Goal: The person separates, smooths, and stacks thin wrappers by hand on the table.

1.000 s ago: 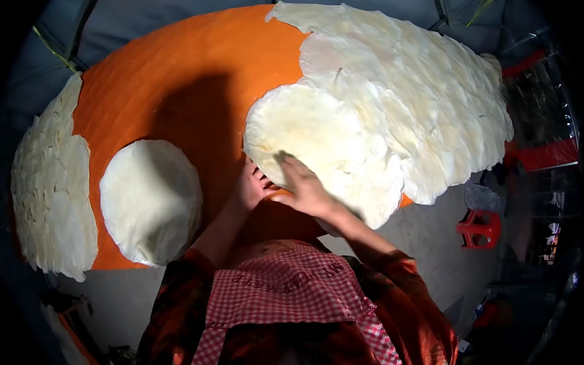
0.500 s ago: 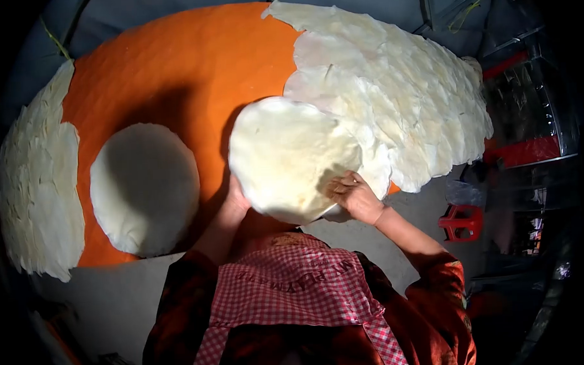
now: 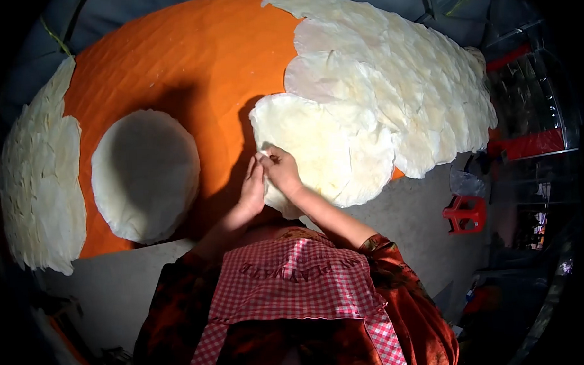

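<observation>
A pale, thin round flatbread (image 3: pixel 306 130) lies at the near end of the overlapping flatbreads on the right side of the orange cloth. At its left edge, my right hand (image 3: pixel 282 172) is closed with the fingertips pinching the rim. My left hand (image 3: pixel 249 195) is right beside it, its fingers pressed to the same rim, close to the right fingertips. A separate round stack of flatbreads (image 3: pixel 166 180) sits to the left on the orange cloth (image 3: pixel 191 51), partly in shadow.
Overlapping flatbreads (image 3: pixel 404 82) cover the cloth's right side, and more layers (image 3: pixel 41 172) line its left end. A red plastic stool (image 3: pixel 465 214) stands on the grey floor (image 3: pixel 396 211) at right. Dark shelving (image 3: pixel 527 110) is beyond it.
The flatbread, held up between both hands before, now lies against the overlapping ones to the right. My right hand has moved left across it to join my left hand at its left edge.
</observation>
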A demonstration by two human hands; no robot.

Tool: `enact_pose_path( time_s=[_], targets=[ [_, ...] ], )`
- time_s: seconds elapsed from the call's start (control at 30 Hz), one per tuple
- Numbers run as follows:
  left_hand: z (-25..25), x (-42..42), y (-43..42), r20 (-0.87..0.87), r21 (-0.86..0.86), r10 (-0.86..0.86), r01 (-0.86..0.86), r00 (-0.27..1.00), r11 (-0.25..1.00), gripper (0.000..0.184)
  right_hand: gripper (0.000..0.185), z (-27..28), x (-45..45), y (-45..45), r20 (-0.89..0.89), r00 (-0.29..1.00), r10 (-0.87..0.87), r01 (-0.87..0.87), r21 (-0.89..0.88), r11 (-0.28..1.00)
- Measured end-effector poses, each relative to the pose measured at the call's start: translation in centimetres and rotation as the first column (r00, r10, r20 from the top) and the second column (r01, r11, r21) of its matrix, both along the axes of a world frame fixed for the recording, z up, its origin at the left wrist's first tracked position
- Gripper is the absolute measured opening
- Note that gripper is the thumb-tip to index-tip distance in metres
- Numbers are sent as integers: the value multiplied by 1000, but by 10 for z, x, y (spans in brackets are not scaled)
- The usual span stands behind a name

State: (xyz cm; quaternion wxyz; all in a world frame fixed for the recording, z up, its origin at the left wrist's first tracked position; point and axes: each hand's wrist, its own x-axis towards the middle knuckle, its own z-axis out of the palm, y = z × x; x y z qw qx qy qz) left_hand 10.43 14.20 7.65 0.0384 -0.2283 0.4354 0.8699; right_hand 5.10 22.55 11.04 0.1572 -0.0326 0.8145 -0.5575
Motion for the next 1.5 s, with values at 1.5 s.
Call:
enact_pose_path(
  time_s=[1.5],
  targets=[
    [0,-22,-5,112,284,-3,-29,994,959,57,9,-1,5,33,-408,852,328,-300,132,945]
  ],
)
